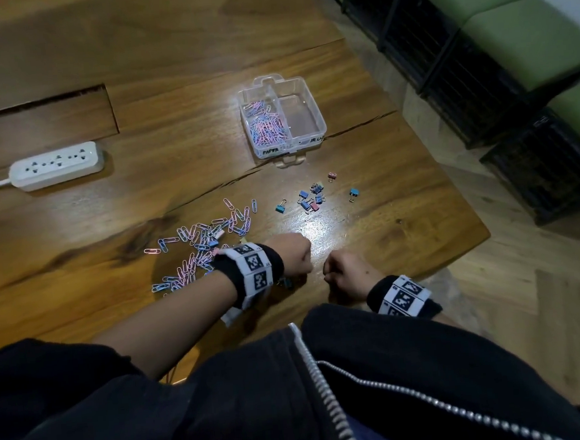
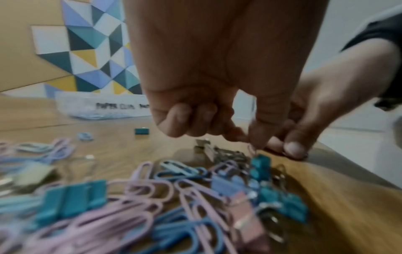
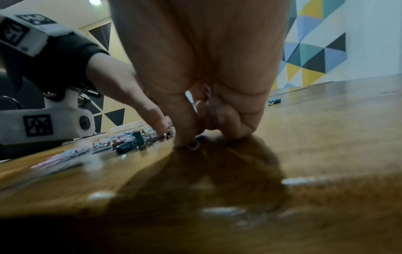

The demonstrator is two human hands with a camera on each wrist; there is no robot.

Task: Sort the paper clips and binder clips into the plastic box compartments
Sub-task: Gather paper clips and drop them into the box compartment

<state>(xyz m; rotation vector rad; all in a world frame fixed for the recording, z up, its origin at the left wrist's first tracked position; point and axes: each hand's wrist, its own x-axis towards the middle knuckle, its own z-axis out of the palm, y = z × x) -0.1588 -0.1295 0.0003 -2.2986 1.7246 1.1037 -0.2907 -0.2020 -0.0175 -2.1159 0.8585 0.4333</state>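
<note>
Two compartments divide the clear plastic box [image 1: 315,115] far on the tabletop [image 1: 169,90]: the left one holds pink and blue paper clips [image 1: 266,125], the right one shows nothing inside. Loose paper clips [image 1: 198,247] lie scattered near the left hand [image 1: 293,257], and a small cluster of binder clips [image 1: 311,197] sits between hands and box. Both hands are low at the near edge, fingers curled — the left hand's grip pinches the wire handle of a teal binder clip [image 2: 260,165], the right hand [image 1: 343,272] pinches a small clip [image 3: 193,146] against the wood. A white power strip [image 1: 56,165] lies far left.
</note>
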